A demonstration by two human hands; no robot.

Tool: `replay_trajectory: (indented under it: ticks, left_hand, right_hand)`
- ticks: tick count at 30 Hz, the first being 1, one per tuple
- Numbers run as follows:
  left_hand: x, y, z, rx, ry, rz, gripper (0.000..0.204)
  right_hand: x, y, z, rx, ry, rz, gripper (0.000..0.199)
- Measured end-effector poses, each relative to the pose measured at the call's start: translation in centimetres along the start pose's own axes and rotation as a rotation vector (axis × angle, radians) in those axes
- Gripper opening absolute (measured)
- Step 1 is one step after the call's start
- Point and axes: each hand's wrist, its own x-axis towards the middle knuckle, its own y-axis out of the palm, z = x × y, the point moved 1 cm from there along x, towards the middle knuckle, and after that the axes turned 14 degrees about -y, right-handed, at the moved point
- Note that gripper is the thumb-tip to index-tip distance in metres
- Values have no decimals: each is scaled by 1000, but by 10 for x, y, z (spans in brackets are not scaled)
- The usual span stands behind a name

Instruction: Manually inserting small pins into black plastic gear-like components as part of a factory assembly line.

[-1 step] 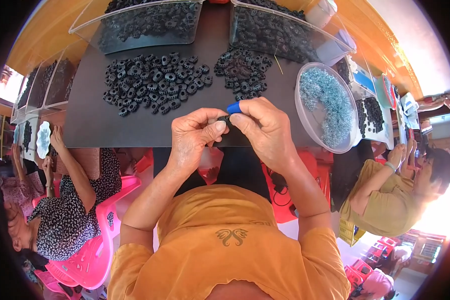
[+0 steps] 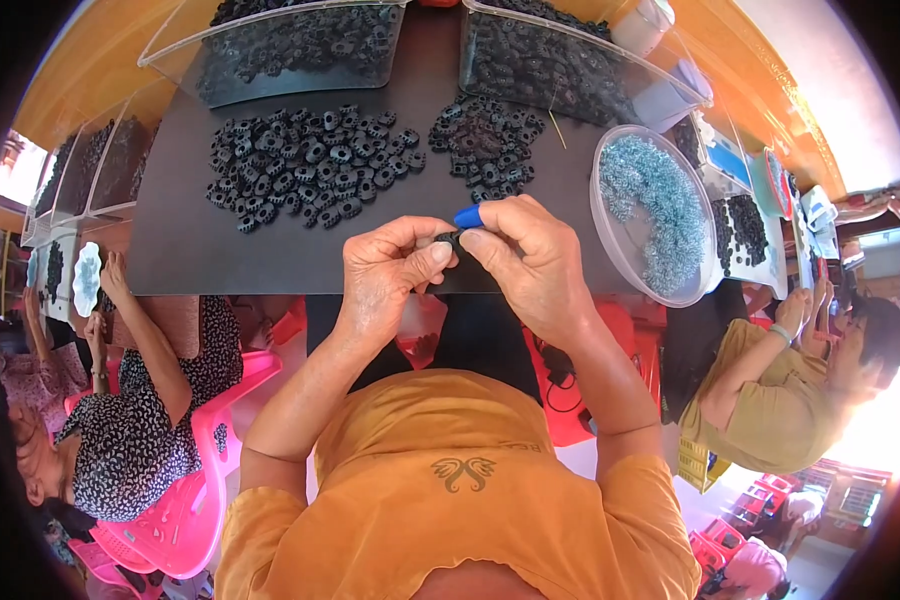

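Note:
Over the near edge of a dark work mat (image 2: 185, 240), my left hand (image 2: 382, 268) and my right hand (image 2: 538, 268) meet fingertip to fingertip. Between them is a small black plastic part (image 2: 451, 240), mostly hidden by the fingers. My left thumb and index finger pinch one end; my right thumb and index finger press on the other. A blue finger cover (image 2: 467, 217) sits on the right index fingertip. Beyond my hands lie a wide pile of black ring-like parts (image 2: 315, 165) and a smaller pile of black parts (image 2: 485, 150).
Two clear bins of black parts, a left bin (image 2: 300, 60) and a right bin (image 2: 550, 70), stand behind. At right, a round clear tray (image 2: 597, 190) holds pale-blue shiny small pieces (image 2: 660, 200). A thin yellowish stick (image 2: 558, 130) lies nearby. Co-workers sit on both sides.

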Motion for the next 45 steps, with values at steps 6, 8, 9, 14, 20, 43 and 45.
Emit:
replay_trajectory:
  ticks: [6,8,9,14,20,43,45]
  left_hand:
    - [-1,2,3,-16,19,9,18]
    - [-2,3,4,-17,39,17,18]
    - [-3,3,5,-28,51,20,17]
    - [-4,4,6,-24,57,-6,16]
    - [-6,7,9,77,147,-87,14]
    - [24,6,-46,1307,423,-74,11]
    - [27,16,-47,1690,557,-8,7]
  right_hand:
    - [-11,9,-14,193,251,-55,11]
    - [-13,12,-19,234,259,-57,10]
    - [-13,12,-20,276,266,-58,10]
    - [-14,15,-19,214,186,-65,11]
    - [-15,22,-18,0,-90,-122,13]
    - [-49,26,-39,304,142,-290,22]
    - [-49,28,-37,344,162,-345,20]
